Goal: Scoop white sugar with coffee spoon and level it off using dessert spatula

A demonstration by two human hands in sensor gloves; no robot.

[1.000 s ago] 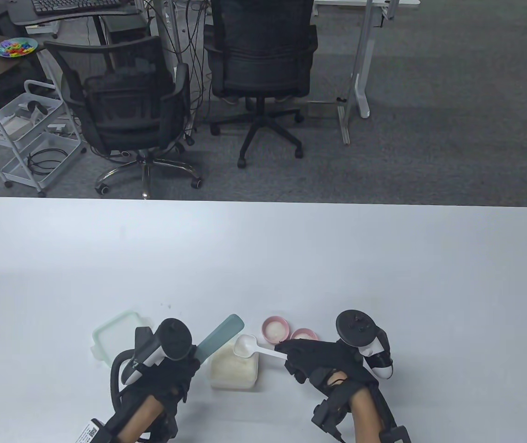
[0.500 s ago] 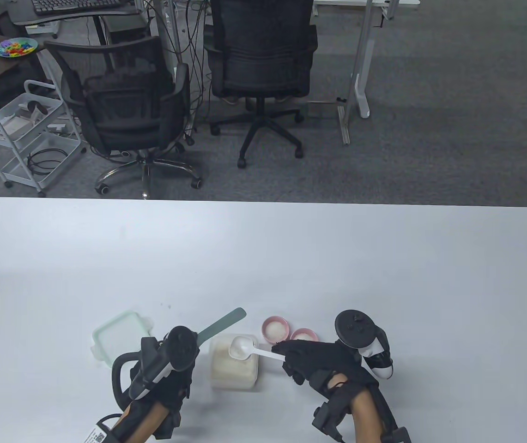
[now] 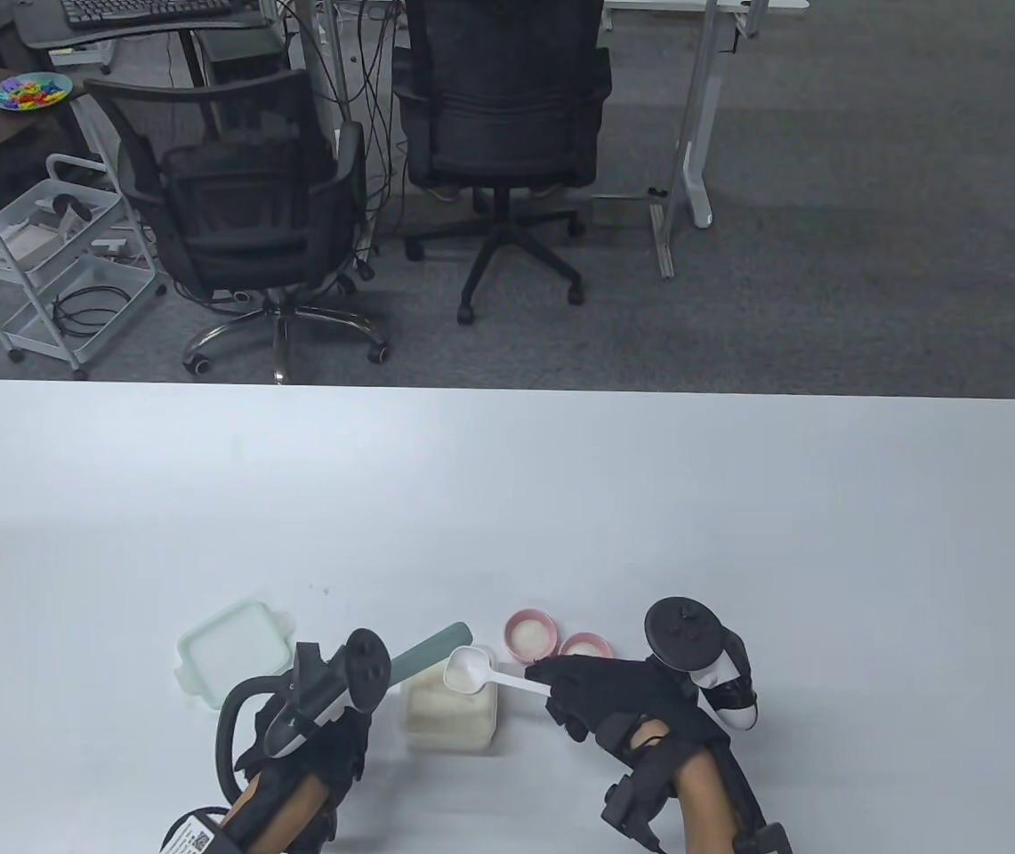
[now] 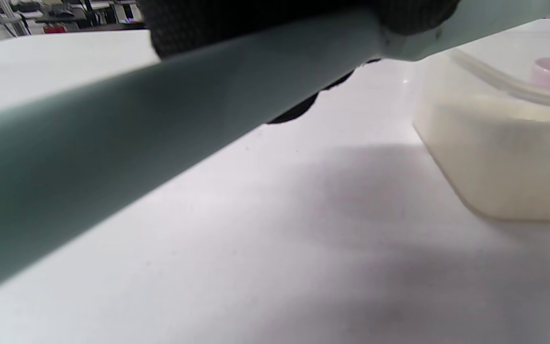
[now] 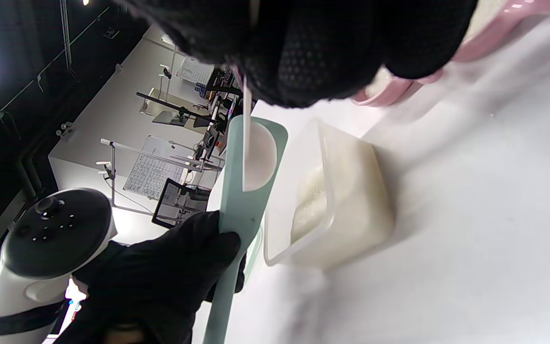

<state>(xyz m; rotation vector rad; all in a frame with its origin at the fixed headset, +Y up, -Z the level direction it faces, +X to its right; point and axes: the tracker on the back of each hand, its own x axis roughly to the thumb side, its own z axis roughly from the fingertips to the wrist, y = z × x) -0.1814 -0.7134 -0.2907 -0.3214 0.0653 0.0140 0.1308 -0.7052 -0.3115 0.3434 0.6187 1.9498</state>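
White plastic coffee spoon [image 3: 471,669] with sugar in its bowl sits over the clear square tub of white sugar [image 3: 451,709], bottom centre of table view, handle pinched by right hand [image 3: 600,689]. Flat grey-green dessert spatula [image 3: 430,648] gripped by left hand [image 3: 316,743], blade angled just beside the spoon bowl. Two pink round dishes [image 3: 531,634] right of tub, mint square lid [image 3: 233,649] left, white table [image 3: 507,498]

— Can you see his left fingers [image 4: 275,19] on the spatula [image 4: 160,119]?
— Barely; they're cut off at the top, and the handle's a blur.
— And the spoon [image 5: 245,114] handle?
— Vanishes into his right hand [image 5: 313,43].
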